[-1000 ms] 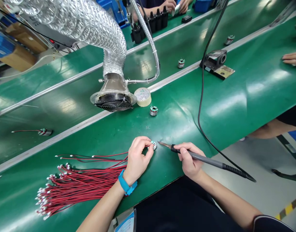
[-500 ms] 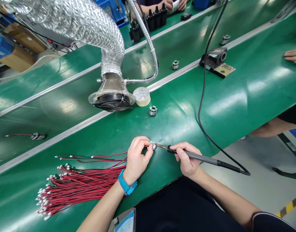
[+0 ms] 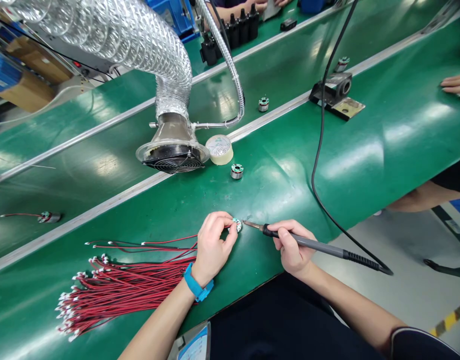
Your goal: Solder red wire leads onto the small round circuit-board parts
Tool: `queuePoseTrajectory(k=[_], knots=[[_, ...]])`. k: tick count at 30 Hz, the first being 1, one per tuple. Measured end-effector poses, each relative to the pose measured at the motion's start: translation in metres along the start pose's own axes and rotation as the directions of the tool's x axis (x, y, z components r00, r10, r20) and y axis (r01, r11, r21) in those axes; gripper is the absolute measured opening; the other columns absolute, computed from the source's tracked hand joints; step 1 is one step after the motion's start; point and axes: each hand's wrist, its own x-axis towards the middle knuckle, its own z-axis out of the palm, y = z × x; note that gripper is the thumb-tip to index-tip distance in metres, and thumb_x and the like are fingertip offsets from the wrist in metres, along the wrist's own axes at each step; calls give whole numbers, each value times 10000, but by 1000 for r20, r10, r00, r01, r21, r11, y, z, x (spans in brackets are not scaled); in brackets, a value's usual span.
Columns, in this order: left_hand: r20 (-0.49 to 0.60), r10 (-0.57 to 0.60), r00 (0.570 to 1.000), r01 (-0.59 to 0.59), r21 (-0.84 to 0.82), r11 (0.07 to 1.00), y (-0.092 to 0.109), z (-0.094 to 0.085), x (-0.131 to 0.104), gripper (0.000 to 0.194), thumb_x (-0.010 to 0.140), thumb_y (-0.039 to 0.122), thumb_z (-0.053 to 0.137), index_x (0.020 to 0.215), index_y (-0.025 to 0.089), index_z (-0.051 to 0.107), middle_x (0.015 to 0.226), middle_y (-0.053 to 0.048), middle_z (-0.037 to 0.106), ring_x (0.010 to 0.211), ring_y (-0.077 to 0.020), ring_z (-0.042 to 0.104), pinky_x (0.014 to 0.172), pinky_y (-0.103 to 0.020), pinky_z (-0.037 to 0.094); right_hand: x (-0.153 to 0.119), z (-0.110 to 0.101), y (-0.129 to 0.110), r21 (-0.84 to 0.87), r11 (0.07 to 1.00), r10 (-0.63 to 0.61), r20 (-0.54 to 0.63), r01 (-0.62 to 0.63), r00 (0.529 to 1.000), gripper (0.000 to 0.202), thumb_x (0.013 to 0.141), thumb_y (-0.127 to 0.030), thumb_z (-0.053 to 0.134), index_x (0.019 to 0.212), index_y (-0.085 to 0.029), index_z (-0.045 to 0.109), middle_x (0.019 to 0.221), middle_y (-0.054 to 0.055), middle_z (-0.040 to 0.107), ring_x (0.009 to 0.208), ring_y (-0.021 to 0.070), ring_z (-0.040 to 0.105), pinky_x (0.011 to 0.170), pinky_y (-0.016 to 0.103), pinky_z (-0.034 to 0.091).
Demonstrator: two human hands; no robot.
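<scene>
My left hand (image 3: 215, 245), with a blue watch band at the wrist, pinches a small round motor (image 3: 237, 226) with a green circuit board, just above the green surface. A red wire seems to pass under the same fingers. My right hand (image 3: 294, 246) grips a soldering iron (image 3: 312, 243) like a pen, its tip very near the motor's board; contact cannot be made out. Left of my left hand lies a bundle of red and black wires (image 3: 136, 287) with white connectors. Another motor (image 3: 236, 171) stands upright farther back.
A fume extractor (image 3: 173, 150) on a silver duct hangs at back left, beside a tape roll (image 3: 220, 149). An iron stand (image 3: 337, 97) sits at back right, the iron's cable (image 3: 315, 170) looping before it. More motors (image 3: 263, 104) rest on the conveyor. A co-worker's hand (image 3: 457, 85) is far right.
My right hand has drawn the soldering iron slightly right, its tip moving off the motor a little. Motors on the conveyor have shifted left. My left hand stays in place.
</scene>
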Motion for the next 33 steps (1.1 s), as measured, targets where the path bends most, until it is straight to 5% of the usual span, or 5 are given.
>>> queuePoseTrajectory(k=[11,33], knots=[[12,-4,1000,4,10,1000,0,-1,0,94,993,182,643,906,212,626,987,-56,688,937,-189,664,827,-342,536,8,3,-7,66,996,-58,77,53,995,245,1012,-296,558,930,-211,772,700,20,724,600,164,702,542,279,532],[0,41,999,-41,41,998,1,0,0,118,964,129,655,883,200,606,982,-48,682,915,-177,652,818,-320,513,6,5,-3,114,993,-1,-5,1,1000,272,1014,-331,549,932,-195,770,552,-19,596,475,140,578,517,287,485]])
